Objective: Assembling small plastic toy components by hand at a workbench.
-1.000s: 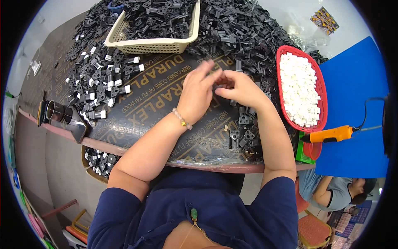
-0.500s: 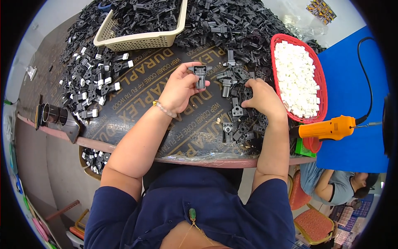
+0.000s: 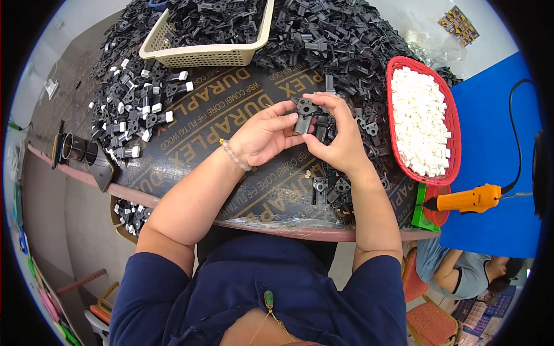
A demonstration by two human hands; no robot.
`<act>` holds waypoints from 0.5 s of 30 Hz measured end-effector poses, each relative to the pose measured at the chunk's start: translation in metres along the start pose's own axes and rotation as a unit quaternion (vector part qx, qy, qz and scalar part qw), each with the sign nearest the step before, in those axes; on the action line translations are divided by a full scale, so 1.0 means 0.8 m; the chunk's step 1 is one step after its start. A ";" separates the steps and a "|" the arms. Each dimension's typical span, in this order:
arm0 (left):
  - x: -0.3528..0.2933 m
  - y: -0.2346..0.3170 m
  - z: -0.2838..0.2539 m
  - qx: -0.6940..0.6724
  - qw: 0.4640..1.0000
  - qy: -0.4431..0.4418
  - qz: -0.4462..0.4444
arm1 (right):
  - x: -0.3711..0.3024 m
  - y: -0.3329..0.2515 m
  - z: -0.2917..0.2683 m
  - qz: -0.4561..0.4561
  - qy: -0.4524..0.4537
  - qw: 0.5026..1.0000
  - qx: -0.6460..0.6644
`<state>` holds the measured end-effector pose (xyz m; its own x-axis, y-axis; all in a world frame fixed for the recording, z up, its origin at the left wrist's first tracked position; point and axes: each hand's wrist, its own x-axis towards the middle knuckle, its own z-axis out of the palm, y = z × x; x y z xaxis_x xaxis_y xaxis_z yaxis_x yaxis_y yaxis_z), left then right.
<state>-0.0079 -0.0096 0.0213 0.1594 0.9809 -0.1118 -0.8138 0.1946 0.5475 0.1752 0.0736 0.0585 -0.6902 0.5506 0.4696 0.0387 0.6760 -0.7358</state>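
Note:
A black plastic part (image 3: 303, 118) with round holes in its wider end is held over the table between both my hands. My left hand (image 3: 266, 136), a beaded bracelet on its wrist, grips it from the left with thumb and fingers. My right hand (image 3: 345, 138) closes on it from the right, forefinger at its upper end and thumb near the lower end. Whether it is one piece or two pressed together cannot be made out. Loose black parts (image 3: 365, 122) lie beside and beneath my right hand, and more (image 3: 331, 189) are nearer the table edge.
Far back, a cream basket (image 3: 202, 58) full of black parts stands before a large heap (image 3: 323, 34). White-tipped black parts (image 3: 135, 109) lie left. At right are a red basket (image 3: 395, 135) of white pieces, an orange electric screwdriver (image 3: 470, 199) and a green box (image 3: 419, 207). Someone sits beyond.
My right hand has left the loose parts and come left to meet my left hand. The left hand has shifted right with its part, which now shows a holed face. The screwdriver hangs lower.

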 end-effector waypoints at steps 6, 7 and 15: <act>0.001 -0.003 -0.004 -0.018 1.000 -0.006 0.015 | 0.003 0.005 -0.008 -0.049 0.005 0.994 -0.099; 0.002 -0.005 -0.004 -0.023 0.999 -0.002 0.026 | 0.003 0.004 -0.008 -0.049 0.006 0.994 -0.100; 0.001 -0.013 0.003 0.099 0.990 0.023 0.094 | 0.004 -0.002 -0.013 -0.126 0.004 0.957 -0.260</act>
<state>0.0025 -0.0106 0.0174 -0.0136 0.9995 -0.0284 -0.7001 0.0108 0.7139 0.1803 0.0793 0.0658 -0.7190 0.3410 0.6057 0.2286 0.9389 -0.2572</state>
